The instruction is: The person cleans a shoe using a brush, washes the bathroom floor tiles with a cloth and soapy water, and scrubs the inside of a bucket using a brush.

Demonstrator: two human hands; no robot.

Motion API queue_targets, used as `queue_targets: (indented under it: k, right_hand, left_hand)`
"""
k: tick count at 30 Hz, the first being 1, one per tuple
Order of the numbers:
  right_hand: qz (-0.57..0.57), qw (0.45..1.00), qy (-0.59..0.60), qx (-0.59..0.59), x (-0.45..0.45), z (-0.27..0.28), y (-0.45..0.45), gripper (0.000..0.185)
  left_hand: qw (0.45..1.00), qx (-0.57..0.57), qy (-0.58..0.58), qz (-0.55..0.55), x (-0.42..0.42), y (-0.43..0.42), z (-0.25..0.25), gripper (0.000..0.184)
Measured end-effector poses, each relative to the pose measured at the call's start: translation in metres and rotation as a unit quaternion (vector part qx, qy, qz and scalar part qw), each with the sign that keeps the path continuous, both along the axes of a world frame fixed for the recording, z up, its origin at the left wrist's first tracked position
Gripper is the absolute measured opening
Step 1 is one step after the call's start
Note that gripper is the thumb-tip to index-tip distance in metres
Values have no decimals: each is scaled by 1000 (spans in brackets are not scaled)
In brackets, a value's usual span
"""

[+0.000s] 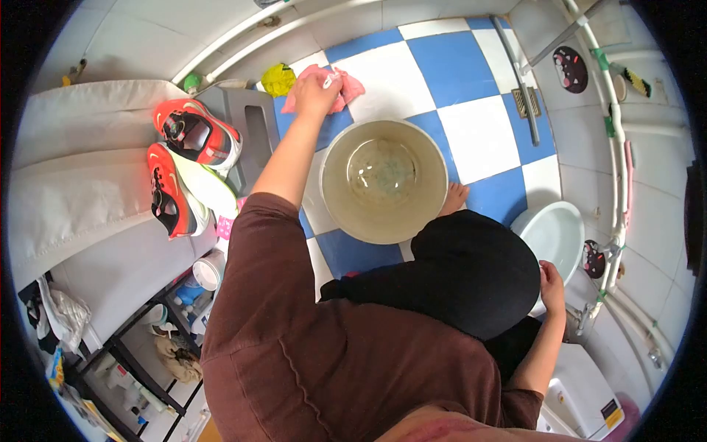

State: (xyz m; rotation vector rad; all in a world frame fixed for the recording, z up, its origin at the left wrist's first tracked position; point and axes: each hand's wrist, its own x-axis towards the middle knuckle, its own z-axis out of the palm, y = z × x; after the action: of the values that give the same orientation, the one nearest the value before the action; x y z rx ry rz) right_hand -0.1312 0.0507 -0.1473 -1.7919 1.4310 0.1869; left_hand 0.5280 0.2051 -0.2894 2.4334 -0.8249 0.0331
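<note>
My left hand reaches down to the floor with its fingers closed on a crumpled pink cloth. A small white piece shows at its fingertips; its kind is unclear. To the left of that hand lies a crumpled yellow bundle. A large pale bucket with a little water in the bottom stands in front of me. My right hand is beside my knee, fingers curled, at the near edge of a pale blue-white basin. Whatever those fingers hold is hidden.
Red-and-white sneakers with a pale insole rest by a grey step stool at left. A shelf holds bottles and tubs. Pipes run along the right wall. A grey bar lies by the floor drain.
</note>
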Motion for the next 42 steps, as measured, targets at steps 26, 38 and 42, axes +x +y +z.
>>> queue_targets:
  k: [26, 38, 42]
  right_hand:
    - [-266, 932, -144, 199, 36, 48, -1, 27]
    - [201, 954, -186, -120, 244, 123, -42, 22]
    - [383, 874, -229, -193, 343, 130, 4, 64]
  left_hand:
    - [991, -113, -17, 71, 38, 19, -62, 35]
    - [807, -373, 456, 35, -7, 48, 145, 44]
    - [740, -382, 553, -13, -67, 57, 234, 39]
